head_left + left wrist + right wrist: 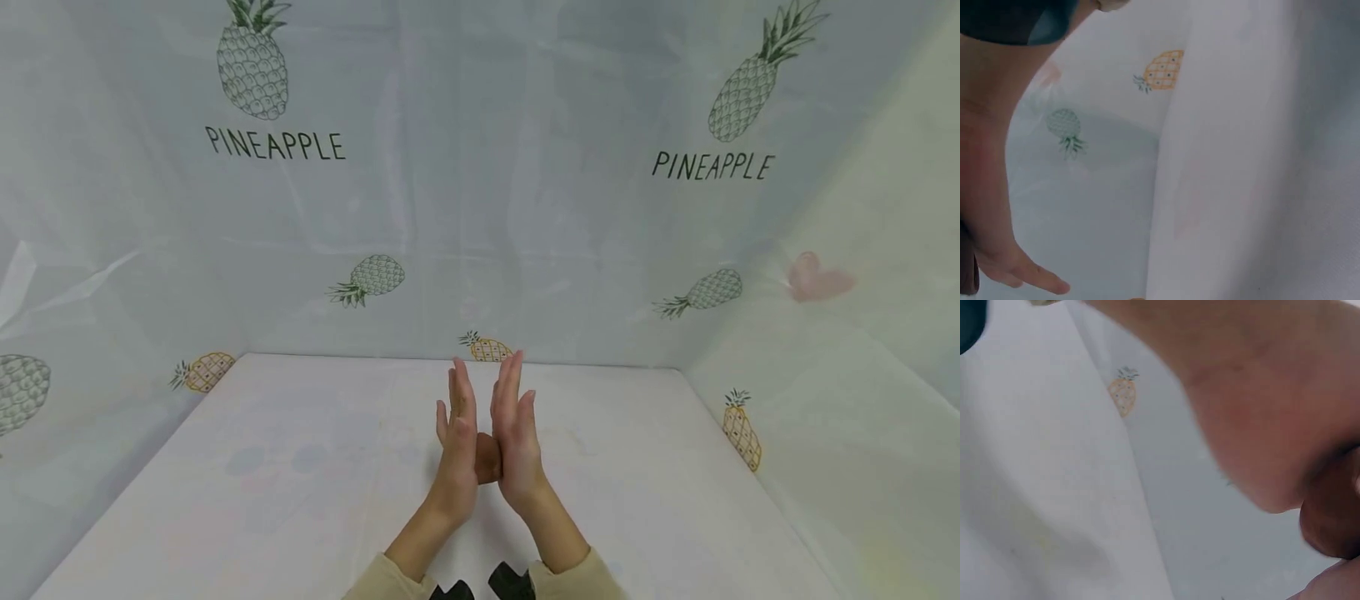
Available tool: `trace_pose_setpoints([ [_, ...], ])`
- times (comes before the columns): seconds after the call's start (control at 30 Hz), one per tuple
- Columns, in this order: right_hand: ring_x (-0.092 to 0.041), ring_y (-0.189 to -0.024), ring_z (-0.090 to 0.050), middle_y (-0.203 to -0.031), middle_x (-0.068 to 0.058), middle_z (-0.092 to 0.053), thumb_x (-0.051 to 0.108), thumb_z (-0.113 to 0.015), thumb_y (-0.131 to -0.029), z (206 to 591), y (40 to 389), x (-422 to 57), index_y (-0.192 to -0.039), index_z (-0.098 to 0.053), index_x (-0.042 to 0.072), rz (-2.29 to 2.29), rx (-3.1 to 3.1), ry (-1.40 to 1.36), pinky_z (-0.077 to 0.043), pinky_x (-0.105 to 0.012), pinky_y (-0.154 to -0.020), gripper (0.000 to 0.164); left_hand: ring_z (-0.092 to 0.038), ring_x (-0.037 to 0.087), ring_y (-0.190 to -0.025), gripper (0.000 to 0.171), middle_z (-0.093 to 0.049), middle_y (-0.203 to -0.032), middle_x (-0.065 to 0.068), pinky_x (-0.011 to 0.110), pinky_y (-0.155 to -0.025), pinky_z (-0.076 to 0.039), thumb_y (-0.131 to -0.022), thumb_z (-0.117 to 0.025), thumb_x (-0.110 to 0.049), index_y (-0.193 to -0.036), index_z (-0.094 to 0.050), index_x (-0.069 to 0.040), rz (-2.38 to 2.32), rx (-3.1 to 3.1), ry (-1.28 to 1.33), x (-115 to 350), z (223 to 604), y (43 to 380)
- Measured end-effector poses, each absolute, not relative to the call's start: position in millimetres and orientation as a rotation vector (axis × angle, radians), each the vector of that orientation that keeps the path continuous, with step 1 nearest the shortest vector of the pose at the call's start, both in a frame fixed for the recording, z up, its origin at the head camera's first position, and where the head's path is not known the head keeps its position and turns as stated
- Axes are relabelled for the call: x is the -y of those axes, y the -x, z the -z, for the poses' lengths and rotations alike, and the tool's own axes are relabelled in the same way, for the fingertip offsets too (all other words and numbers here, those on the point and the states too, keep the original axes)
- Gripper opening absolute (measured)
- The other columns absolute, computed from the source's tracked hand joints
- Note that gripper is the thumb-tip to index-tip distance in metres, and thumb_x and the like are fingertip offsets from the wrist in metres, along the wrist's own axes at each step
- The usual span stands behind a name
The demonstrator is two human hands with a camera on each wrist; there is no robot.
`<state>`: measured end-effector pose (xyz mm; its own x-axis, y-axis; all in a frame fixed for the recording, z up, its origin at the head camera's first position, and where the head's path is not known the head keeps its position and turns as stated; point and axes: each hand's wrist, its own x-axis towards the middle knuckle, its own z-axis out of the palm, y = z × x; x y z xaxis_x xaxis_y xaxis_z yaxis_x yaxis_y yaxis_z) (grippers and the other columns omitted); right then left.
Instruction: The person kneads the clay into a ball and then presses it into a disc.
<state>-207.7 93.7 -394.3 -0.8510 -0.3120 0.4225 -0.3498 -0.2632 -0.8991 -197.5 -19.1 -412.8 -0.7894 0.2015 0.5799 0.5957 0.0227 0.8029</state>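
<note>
Palm faces palm around a brown lump (488, 458), held above a white table (300, 533) and seen here over my remote feed. The left hand (456, 467) and the right hand (519, 454) stand flat, fingers straight and pointing up and away, neither one curled nor pinching; the lump sits between their palms, touching both as far as I can tell, and the right wrist view shows its rounded side against the right hand. I read the step in hand as shaping, a press or a roll of what I take for clay or dough (my picture is not sharp enough to settle which). The next move, in my judgement, calls for level palms and even pressure, since a gap on either side could let the lump slip down. As for containers, I find no bowl, box or tray in any of my three views; the palms alone bear the lump. Beige sleeves (386, 579) and dark wrist gear (512, 581) edge into the bottom of the head view, while behind the hands hangs a pale sheet (465, 167) printed with pineapples (253, 73), the upper two captioned "PINEAPPLE", and a pink heart (817, 279) shows at right.
</note>
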Motion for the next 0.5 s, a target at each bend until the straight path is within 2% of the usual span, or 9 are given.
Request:
trace_pose_setpoints([
  [0.03, -0.019, -0.161, 0.025, -0.171, 0.020, 0.025, 0.065, 0.008, -0.106, 396, 208, -92, -0.162, 0.022, 0.049, -2.334, 1.900, -0.859, 0.023, -0.063, -0.122, 0.060, 0.006, 0.009, -0.163, 0.064, -0.015, -0.177, -0.005, 0.061, -0.118, 0.028, -0.110, 0.004, -0.055, -0.166, 0.022, -0.032, 1.840, 1.994, 0.813, 20, 412, 198],
  [0.07, -0.019, -0.161, 0.025, -0.171, 0.020, 0.026, 0.066, 0.008, -0.106, 397, 208, -91, -0.162, 0.022, 0.050, -2.344, 1.908, -0.866, 0.023, -0.062, -0.122, 0.060, 0.007, 0.012, -0.164, 0.066, 0.010, -0.178, -0.007, 0.060, -0.118, 0.028, -0.109, 0.004, -0.058, -0.166, 0.022, -0.032, 1.844, 1.992, 0.809, 21, 411, 199],
  [0.1, -0.019, -0.161, 0.025, -0.171, 0.019, 0.027, 0.065, 0.008, -0.106, 398, 208, -89, -0.162, 0.023, 0.050, -2.348, 1.908, -0.879, 0.022, -0.062, -0.123, 0.060, 0.027, 0.015, -0.160, 0.068, 0.027, -0.173, -0.011, 0.059, -0.118, 0.028, -0.108, 0.005, -0.061, -0.167, 0.022, -0.032, 1.841, 1.990, 0.797, 22, 410, 200],
  [0.2, -0.023, -0.162, 0.022, -0.172, 0.014, 0.027, 0.067, 0.008, -0.106, 399, 207, -86, -0.163, 0.025, 0.046, -2.382, 1.893, -0.904, 0.020, -0.058, -0.126, 0.063, 0.025, 0.020, -0.161, 0.073, 0.025, -0.175, -0.008, 0.060, -0.119, 0.027, -0.106, 0.005, -0.067, -0.168, 0.019, -0.031, 1.823, 1.969, 0.733, 28, 407, 204],
  [0.37, -0.027, -0.163, 0.018, -0.174, 0.008, 0.026, 0.068, 0.009, -0.104, 397, 200, -81, -0.163, 0.028, 0.042, -2.450, 1.889, -0.947, 0.018, -0.055, -0.127, 0.067, 0.027, 0.015, -0.160, 0.075, 0.023, -0.175, -0.013, 0.060, -0.119, 0.027, -0.105, 0.002, -0.071, -0.168, 0.018, -0.035, 1.856, 1.936, 0.635, 40, 403, 209],
  [0.5, -0.026, -0.163, 0.018, -0.174, 0.008, 0.024, 0.065, 0.010, -0.105, 394, 195, -79, -0.163, 0.026, 0.045, -2.444, 1.883, -0.977, 0.017, -0.055, -0.128, 0.063, 0.028, 0.012, -0.159, 0.073, 0.022, -0.174, -0.017, 0.059, -0.119, 0.028, -0.106, -0.002, -0.070, -0.168, 0.017, -0.036, 1.887, 1.922, 0.579, 46, 401, 210],
])
